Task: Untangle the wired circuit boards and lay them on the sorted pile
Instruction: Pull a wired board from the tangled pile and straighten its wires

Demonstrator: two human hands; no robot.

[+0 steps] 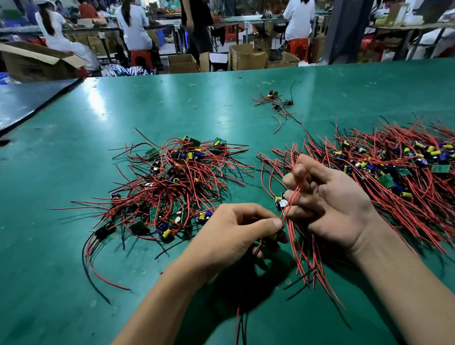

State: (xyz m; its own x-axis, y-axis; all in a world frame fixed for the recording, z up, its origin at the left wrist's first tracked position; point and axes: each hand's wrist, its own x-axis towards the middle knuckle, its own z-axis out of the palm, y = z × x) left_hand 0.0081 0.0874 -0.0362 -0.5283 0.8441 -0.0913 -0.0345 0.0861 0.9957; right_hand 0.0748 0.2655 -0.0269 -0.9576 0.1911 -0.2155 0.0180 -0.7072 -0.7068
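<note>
On the green worktop (63,271) both hands meet just above the near edge of the sorted pile (403,166), which spreads to the right with its red leads fanned out and its capacitors bunched along the middle. The left hand (234,231) pinches a red wire (283,217) between thumb and forefinger, its other fingers curled under; more red and black leads hang beneath it. The right hand (332,201), palm towards the camera, has its fingers curled round the same strand and a bundle of red leads (303,248) that trails down to the worktop. A small circuit board (281,202) sits at its fingertips, lifted off the surface. The tangled pile (172,186) lies to the left, apart from both hands. A small cluster of boards (276,101) lies farther back.
</note>
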